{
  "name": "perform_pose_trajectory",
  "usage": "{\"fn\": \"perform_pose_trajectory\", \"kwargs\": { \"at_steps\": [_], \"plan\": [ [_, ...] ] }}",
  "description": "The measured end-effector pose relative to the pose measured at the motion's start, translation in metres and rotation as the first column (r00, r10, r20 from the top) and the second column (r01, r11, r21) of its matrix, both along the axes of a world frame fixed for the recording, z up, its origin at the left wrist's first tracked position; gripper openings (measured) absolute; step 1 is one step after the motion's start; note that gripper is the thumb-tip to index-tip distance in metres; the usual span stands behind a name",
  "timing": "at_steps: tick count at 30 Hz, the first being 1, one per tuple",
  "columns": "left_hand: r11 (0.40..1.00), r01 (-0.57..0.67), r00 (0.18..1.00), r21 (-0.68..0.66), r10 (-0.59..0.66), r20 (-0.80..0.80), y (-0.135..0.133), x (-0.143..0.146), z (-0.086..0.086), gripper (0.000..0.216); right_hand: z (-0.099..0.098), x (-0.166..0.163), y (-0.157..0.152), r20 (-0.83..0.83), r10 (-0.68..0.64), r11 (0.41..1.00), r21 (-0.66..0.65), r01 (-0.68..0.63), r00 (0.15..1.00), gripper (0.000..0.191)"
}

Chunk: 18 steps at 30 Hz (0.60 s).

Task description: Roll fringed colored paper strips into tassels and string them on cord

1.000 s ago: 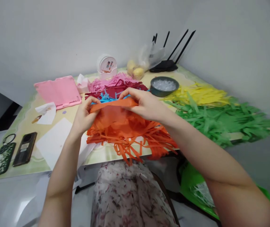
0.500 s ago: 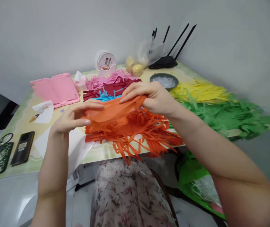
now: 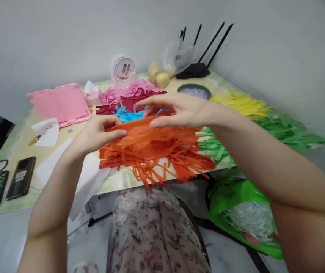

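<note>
A sheet of orange tissue paper (image 3: pixel 142 131) is raised above the near side of the table. My left hand (image 3: pixel 94 134) pinches its left end between thumb and fingers. Over the right part of the sheet, my right hand (image 3: pixel 183 110) has its fingers stretched out and its thumb apart from them. That thumb lies at the paper's upper edge; whether it touches I cannot tell. Below spreads a pile of orange fringed paper strips (image 3: pixel 151 167), some hanging past the table edge. Behind the hands lie blue strips (image 3: pixel 126 115) and dark red strips (image 3: pixel 134 103).
Pink strips (image 3: pixel 131 90), yellow strips (image 3: pixel 240 104) and green strips (image 3: pixel 289 131) cover parts of the table. A dark bowl (image 3: pixel 208 92) and a black router (image 3: pixel 193 71) stand behind. Left are a pink case (image 3: pixel 58 104) and two phones (image 3: pixel 21 178). A green bag (image 3: pixel 219 201) sits below.
My right hand has loosened from the orange tissue paper, its fingers now spread above it. My left hand has shifted slightly right along the sheet and closed in a pinch. The view has moved slightly.
</note>
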<state>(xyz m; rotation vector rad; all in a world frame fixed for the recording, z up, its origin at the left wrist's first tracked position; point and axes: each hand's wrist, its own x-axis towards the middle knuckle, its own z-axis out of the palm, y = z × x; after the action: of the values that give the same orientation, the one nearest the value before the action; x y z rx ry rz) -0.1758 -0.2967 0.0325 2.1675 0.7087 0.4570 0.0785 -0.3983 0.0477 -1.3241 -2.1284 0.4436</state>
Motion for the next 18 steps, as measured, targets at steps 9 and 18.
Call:
{"fn": "perform_pose_trajectory", "kwargs": {
  "at_steps": [9, 18],
  "plan": [
    [0.992, 0.099, 0.994, 0.081, -0.094, -0.053, 0.000, 0.004, 0.010, 0.024, -0.006, -0.026, 0.026, 0.167, 0.023, 0.999, 0.033, -0.029, 0.986, 0.008],
    [0.996, 0.085, 0.990, 0.014, -0.083, -0.113, -0.001, 0.009, 0.016, 0.026, 0.024, -0.040, 0.013, 0.329, -0.046, 0.986, -0.137, 0.096, 0.943, 0.013]
  ]
}}
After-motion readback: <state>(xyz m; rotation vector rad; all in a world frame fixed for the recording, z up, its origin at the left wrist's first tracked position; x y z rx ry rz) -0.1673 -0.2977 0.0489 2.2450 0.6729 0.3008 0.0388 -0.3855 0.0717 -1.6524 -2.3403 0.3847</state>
